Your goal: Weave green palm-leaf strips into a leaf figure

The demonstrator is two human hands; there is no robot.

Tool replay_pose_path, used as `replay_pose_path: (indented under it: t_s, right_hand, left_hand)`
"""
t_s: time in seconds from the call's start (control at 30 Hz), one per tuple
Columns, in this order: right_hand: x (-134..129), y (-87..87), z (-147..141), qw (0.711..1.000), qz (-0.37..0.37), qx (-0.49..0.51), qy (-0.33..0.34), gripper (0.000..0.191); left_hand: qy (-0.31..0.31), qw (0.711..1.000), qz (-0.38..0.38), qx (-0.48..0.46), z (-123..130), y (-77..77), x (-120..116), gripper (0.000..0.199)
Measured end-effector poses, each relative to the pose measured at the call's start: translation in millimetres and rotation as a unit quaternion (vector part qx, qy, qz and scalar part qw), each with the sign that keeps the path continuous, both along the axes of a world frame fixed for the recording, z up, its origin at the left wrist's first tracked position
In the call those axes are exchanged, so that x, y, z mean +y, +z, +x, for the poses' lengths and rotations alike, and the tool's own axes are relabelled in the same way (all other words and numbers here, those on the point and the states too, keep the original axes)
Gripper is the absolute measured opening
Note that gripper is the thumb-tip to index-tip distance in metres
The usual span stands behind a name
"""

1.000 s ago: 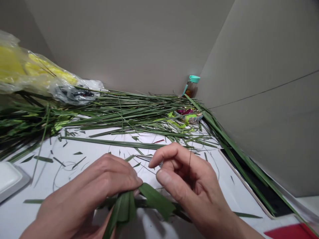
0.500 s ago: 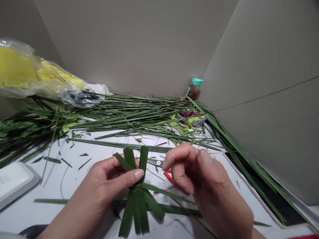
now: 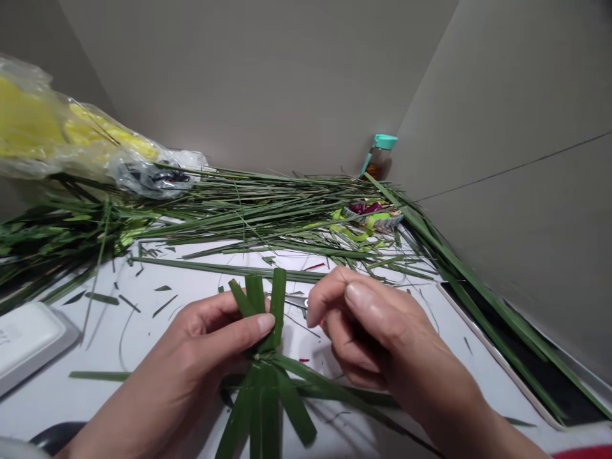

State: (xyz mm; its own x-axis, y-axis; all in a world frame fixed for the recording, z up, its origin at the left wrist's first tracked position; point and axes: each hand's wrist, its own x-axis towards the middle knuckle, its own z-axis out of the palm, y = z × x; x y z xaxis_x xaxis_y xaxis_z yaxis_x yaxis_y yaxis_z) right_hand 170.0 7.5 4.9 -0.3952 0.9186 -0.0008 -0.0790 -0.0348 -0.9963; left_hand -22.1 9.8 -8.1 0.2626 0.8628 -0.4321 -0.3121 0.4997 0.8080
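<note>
My left hand (image 3: pixel 201 347) is closed on a bundle of green leaf strips (image 3: pixel 265 401), thumb pressed across the front. Short cut ends stick up above the thumb, and longer strips fan out below a narrow gathered point. One narrow leaf strip (image 3: pixel 329 384) runs from there to the lower right, passing beneath my right hand (image 3: pixel 387 325). That hand is raised right of the bundle, fingers curled and thumb close to the index finger; whatever is pinched there is hidden or too thin to see. Partly behind its fingertips lie scissors (image 3: pixel 294 300) on the white table.
Long green leaves (image 3: pixel 248 213) are heaped along the back, near a teal-lidded bottle (image 3: pixel 381 156). A plastic bag with yellow contents (image 3: pixel 33 121) and a white box (image 3: pixel 33 341) are at left. A dark flat tablet-like device (image 3: pixel 507 357) lies right, under long leaves.
My right hand has turned slightly, its thumb now nearer the index finger. The narrow strip hangs lower, toward the lower right. The left hand keeps its hold; the view has shifted a little.
</note>
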Motion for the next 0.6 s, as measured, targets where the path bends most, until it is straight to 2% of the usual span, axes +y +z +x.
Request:
replay_pose_path:
  t_s: [0.27,0.4,0.5,0.57,0.6]
  right_hand:
    - [1.1,-3.9,3.7,0.995,0.05,-0.088,-0.025,0.046]
    - [0.2,-0.7,-1.2,0.991,0.051,-0.113,-0.058,0.03]
    - [0.3,-0.9,-4.6,0.989,0.064,-0.104,-0.08,0.021]
    - [0.6,-2.9,-5.0,0.98,0.117,-0.125,-0.098,0.021]
    - [0.6,-4.1,-4.5,0.968,0.173,-0.151,-0.105,0.02]
  left_hand:
    - [0.011,1.0,0.004,-0.005,1.8,1.7,1.8,0.012]
    - [0.003,1.0,0.008,-0.018,1.5,2.1,2.1,0.006]
    - [-0.005,1.0,0.011,-0.018,1.4,1.0,2.8,0.015]
    - [0.0,1.0,0.024,-0.014,1.1,-1.6,3.4,0.017]
    - [0.008,0.999,0.032,-0.011,0.8,-3.2,3.7,0.017]
